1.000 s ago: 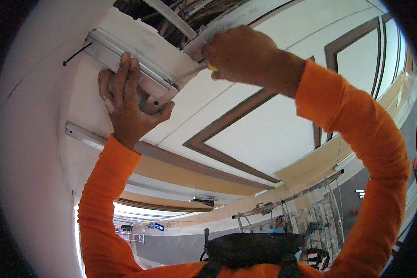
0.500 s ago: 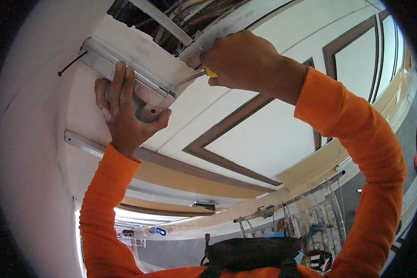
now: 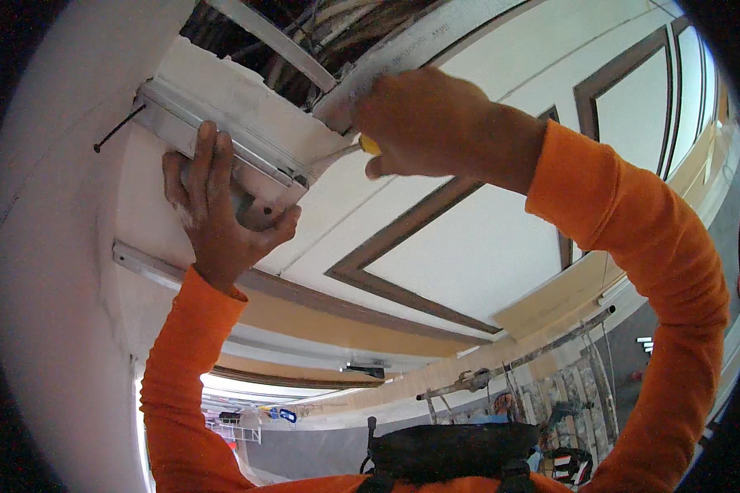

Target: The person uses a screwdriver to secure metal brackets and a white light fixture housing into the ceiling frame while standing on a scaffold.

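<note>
Overhead, my left hand [image 3: 214, 201] steadies a pale metal channel [image 3: 247, 156], its long fingers laid across the strip and its thumb apart below. Beside the thumb, a pale piece with a dark hole [image 3: 268, 211] shows, partly covered by the hand. My right hand [image 3: 427, 123] is closed round the yellow handle of a screwdriver [image 3: 370, 145]. The thin metal shaft points left, its tip close to the channel's right end; whether it touches I cannot tell. From the channel's left end sticks out a long dark screw [image 3: 119, 127].
Above is a ragged opening [image 3: 304, 41] with cables and a metal bar. A brown-trimmed white panel [image 3: 452, 238] spreads to the right. Another metal strip [image 3: 144, 264] lies below my left hand. Far below stand a scaffold platform [image 3: 551, 394] and tools; a black pouch [image 3: 452, 452] is at my chest.
My right hand and the screwdriver have shifted slightly down. The left hand has moved a little down and left in the picture, along with the channel.
</note>
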